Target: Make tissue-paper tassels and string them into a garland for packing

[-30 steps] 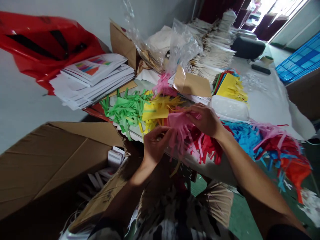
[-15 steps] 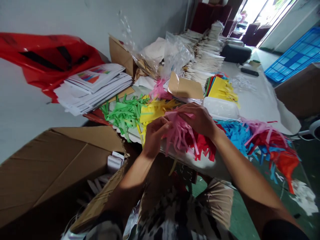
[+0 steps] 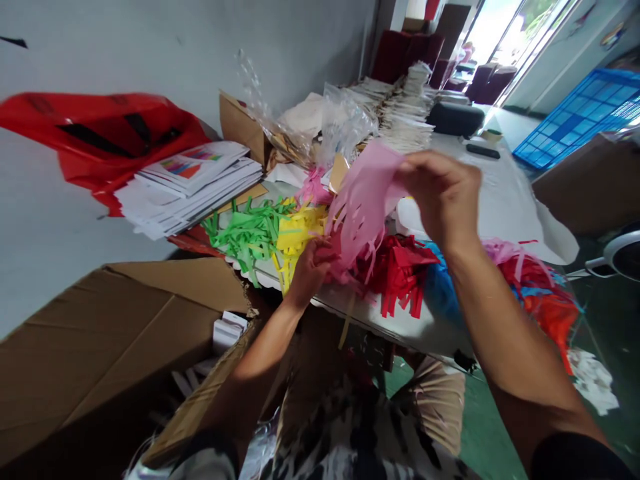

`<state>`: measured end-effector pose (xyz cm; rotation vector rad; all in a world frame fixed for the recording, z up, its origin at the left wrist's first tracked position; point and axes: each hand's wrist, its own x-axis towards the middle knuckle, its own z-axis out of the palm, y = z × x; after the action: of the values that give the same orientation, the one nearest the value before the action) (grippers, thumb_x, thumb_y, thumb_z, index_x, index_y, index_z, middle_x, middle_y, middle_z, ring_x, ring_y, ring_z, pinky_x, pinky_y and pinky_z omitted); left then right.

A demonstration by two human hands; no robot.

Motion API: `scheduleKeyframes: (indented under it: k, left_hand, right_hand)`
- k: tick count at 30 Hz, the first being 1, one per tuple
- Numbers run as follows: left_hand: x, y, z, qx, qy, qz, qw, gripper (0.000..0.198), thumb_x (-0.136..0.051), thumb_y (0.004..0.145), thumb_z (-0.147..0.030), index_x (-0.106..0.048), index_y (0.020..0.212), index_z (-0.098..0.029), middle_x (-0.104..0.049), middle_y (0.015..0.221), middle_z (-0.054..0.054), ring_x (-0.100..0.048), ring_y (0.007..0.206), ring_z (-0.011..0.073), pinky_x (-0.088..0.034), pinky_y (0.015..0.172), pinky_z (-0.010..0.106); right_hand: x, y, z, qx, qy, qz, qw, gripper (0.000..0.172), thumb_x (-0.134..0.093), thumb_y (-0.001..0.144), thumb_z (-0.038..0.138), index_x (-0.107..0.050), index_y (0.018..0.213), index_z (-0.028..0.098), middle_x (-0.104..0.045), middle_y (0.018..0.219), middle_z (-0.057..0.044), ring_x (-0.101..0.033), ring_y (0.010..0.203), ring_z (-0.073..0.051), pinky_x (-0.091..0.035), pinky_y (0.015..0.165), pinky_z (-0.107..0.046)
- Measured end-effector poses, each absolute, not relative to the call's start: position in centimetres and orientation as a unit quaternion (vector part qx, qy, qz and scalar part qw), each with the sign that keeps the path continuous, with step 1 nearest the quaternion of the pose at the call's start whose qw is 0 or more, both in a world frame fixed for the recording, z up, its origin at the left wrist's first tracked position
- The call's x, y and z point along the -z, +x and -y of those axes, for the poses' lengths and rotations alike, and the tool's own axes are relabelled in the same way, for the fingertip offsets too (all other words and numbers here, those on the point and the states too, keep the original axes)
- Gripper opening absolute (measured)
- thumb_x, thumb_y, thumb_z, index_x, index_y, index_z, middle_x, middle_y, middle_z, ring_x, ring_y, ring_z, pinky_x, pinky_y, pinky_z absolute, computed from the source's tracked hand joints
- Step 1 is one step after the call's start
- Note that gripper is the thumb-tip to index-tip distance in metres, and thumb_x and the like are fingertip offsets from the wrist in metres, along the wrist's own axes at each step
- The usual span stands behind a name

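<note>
My right hand (image 3: 443, 197) is raised above the table, pinched on the top edge of a pink fringed paper sheet (image 3: 367, 200) that hangs down and to the left. Lower down, my left hand (image 3: 310, 267) is closed on the sheet's cut strips, just over the pink pile at the table's near edge. Around them lie heaps of fringed paper: green (image 3: 245, 233), yellow (image 3: 295, 233), red (image 3: 400, 267) and blue (image 3: 440, 287).
A big open cardboard box (image 3: 115, 347) stands at the lower left. A stack of white printed sheets (image 3: 185, 180) and a red plastic bag (image 3: 95, 133) lie by the wall. Clear bags, paper stacks (image 3: 400, 107) and a blue crate (image 3: 575, 113) sit further back.
My right hand has lifted the pink fringed sheet up off the pile. My left hand stays low on its strips. The camera has tilted up a little.
</note>
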<state>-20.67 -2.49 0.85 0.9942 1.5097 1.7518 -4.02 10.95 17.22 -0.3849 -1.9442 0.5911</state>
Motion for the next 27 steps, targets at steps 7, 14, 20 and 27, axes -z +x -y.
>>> scheduleKeyframes:
  k: [7, 14, 20, 27]
  left_hand:
    - [-8.0, -19.1, 5.1, -0.755, 0.430, -0.477, 0.131, 0.014, -0.064, 0.097, -0.028, -0.074, 0.105, -0.023, -0.075, 0.112, 0.006, -0.070, 0.109, 0.0196, -0.056, 0.092, 0.033]
    - [-13.4, -13.6, 5.5, -0.686, 0.572, -0.437, 0.102, 0.039, -0.088, 0.082, -0.044, -0.073, 0.111, -0.023, -0.073, 0.104, 0.003, -0.065, 0.091, 0.0160, -0.053, 0.082, 0.029]
    - [-12.7, -10.9, 6.5, -0.573, 0.579, -0.398, 0.423, 0.024, -0.079, 0.088, -0.042, -0.073, 0.092, -0.019, -0.069, 0.086, 0.003, -0.061, 0.077, 0.0155, -0.048, 0.068, 0.027]
    - [-11.6, -8.8, 7.6, -0.389, 0.470, -0.261, 0.748, 0.033, -0.084, 0.079, -0.041, -0.077, 0.095, -0.014, -0.068, 0.079, 0.004, -0.060, 0.067, 0.0134, -0.045, 0.061, 0.022]
  right_hand:
    - [-19.8, 1.4, -6.8, -0.168, -0.184, 0.791, 0.559, 0.010, -0.070, 0.099, 0.028, -0.079, 0.097, 0.026, -0.078, 0.094, 0.000, -0.073, 0.088, -0.017, -0.058, 0.083, -0.036]
    - [-16.6, 5.1, -1.5, -0.104, -0.211, 0.829, 0.507, 0.020, -0.066, 0.099, 0.017, -0.080, 0.108, 0.028, -0.080, 0.103, -0.003, -0.076, 0.096, -0.020, -0.060, 0.087, -0.036]
    - [-15.8, 11.0, 0.5, -0.273, -0.208, 0.837, 0.427, 0.033, -0.061, 0.104, 0.043, -0.074, 0.131, 0.029, -0.075, 0.129, -0.007, -0.070, 0.120, -0.025, -0.057, 0.102, -0.043]
    - [-10.8, 14.7, 1.9, -0.508, -0.198, 0.795, 0.268, 0.059, -0.053, 0.099, 0.070, -0.065, 0.134, 0.025, -0.071, 0.121, -0.008, -0.069, 0.107, -0.027, -0.058, 0.092, -0.044]
